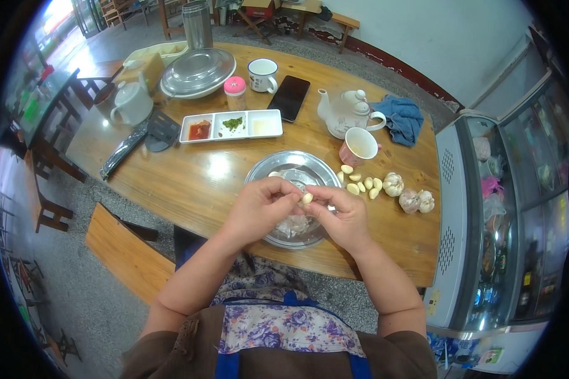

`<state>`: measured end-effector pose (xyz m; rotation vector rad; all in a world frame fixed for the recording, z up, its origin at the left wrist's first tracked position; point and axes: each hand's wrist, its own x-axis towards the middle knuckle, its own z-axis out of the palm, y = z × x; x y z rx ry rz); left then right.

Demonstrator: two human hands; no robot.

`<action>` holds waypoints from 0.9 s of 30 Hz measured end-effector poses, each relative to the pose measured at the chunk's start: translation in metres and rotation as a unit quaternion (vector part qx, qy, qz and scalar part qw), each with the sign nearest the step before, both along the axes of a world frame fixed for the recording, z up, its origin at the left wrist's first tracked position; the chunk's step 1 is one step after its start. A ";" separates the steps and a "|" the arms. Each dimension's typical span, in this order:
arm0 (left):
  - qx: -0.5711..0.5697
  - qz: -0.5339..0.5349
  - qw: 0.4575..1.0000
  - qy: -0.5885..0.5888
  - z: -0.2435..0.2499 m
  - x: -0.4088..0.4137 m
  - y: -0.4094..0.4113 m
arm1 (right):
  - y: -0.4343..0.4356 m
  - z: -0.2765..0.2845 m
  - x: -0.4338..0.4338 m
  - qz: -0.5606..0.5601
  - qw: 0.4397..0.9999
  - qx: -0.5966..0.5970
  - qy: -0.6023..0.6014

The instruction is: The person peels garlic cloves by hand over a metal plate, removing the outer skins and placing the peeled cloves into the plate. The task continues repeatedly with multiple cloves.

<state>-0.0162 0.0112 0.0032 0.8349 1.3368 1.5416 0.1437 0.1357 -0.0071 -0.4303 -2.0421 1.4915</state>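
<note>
Between my fingertips is a pale garlic clove [307, 198], pinched by both hands above a round metal plate [261, 166]. My left hand [265, 204] grips its left side with thumb and forefinger. From the right, my right hand [342, 213] holds it the same way. White garlic skins [291, 225] lie in the plate, partly hidden under my hands. Several peeled cloves [353, 188] are spread on the wood just right of the plate. Beyond them sit a whole garlic bulb [393, 184] and two more bulbs [409, 201] side by side.
Behind the plate stand a pink cup [355, 152], a white teapot [344, 116], a three-part dish [231, 134] and a black phone [289, 98]. A slotted spatula [163, 129] lies left, near a lidded metal pan [198, 71]. A glass-door refrigerator [448, 208] flanks the wooden table [189, 189].
</note>
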 end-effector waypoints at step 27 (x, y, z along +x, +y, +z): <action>0.027 0.030 0.992 0.117 -0.012 0.006 0.001 | 0.000 0.003 -0.001 -0.013 0.996 0.091 0.007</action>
